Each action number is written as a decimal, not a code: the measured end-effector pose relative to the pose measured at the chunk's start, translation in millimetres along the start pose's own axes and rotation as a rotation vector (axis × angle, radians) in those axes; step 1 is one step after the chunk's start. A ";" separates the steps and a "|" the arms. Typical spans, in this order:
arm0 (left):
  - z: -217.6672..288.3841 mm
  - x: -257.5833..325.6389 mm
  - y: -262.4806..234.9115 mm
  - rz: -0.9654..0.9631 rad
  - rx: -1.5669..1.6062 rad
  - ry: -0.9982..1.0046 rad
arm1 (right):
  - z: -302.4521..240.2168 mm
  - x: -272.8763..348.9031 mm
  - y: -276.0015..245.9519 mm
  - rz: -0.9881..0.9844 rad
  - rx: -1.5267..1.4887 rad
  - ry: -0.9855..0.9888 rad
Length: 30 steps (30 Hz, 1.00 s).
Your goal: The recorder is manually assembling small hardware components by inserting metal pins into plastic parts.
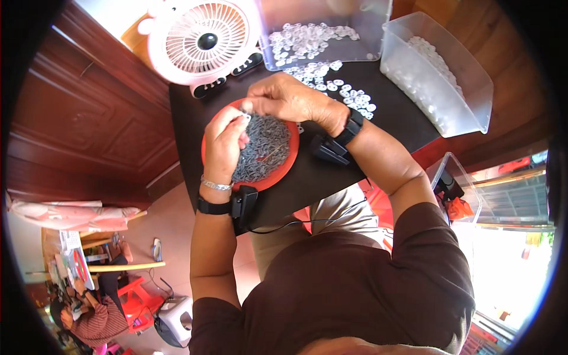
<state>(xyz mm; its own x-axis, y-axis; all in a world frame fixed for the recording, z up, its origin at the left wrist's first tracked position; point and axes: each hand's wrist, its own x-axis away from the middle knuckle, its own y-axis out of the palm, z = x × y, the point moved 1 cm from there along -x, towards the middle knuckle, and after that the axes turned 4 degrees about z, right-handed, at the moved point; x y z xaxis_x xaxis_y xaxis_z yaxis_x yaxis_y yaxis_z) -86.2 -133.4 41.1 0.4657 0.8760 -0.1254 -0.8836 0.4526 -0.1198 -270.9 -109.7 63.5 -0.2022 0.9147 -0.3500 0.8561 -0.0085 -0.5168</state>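
Observation:
My left hand point(223, 144) is closed on a small white plastic piece point(245, 119), over the left side of a red bowl point(289, 160). Many small grey screw-like parts point(267, 145) fill the bowl. Fingertips pinched, my right hand point(285, 97) meets the left one above the bowl's far rim; what the pinch holds, if anything, is too small to make out. Beyond my right hand, loose white plastic pieces with holes point(355, 99) lie scattered on the black table point(284, 204). More of them spill from a clear bin point(322, 50) tipped toward me.
A white fan point(207, 41) stands at the table's far left. At the far right is a translucent bin point(438, 89) of white pieces. A black cable point(302, 222) crosses my lap. Another person point(97, 319) sits at lower left near a red chair point(137, 302).

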 end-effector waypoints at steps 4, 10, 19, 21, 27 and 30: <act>1.7 -2.0 -5.1 0.038 0.056 0.051 | 16.5 -6.6 -24.8 0.415 0.513 0.050; 2.1 -3.2 -4.6 0.041 0.073 0.055 | 74.6 -1.7 -67.3 0.342 0.947 0.341; 0.1 -3.4 -4.5 0.011 0.077 0.060 | 93.9 1.5 -62.5 0.142 1.049 0.434; 1.4 -2.9 -4.4 0.014 0.076 0.054 | 91.0 0.9 -63.1 0.137 1.019 0.404; 2.7 -1.7 -3.5 0.004 0.136 0.022 | 60.5 -8.3 -48.9 0.141 -0.023 0.338; 4.5 -0.9 -0.6 -0.013 0.157 0.017 | 42.8 -8.1 -29.6 0.036 -0.363 0.302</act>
<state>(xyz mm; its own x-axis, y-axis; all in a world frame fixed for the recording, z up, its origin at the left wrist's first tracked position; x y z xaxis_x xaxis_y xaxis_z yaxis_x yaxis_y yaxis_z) -86.2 -133.7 45.7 0.4763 0.8678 -0.1413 -0.8738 0.4851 0.0333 -314.9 -134.1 48.2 -0.0683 0.9934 -0.0917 0.9817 0.0506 -0.1833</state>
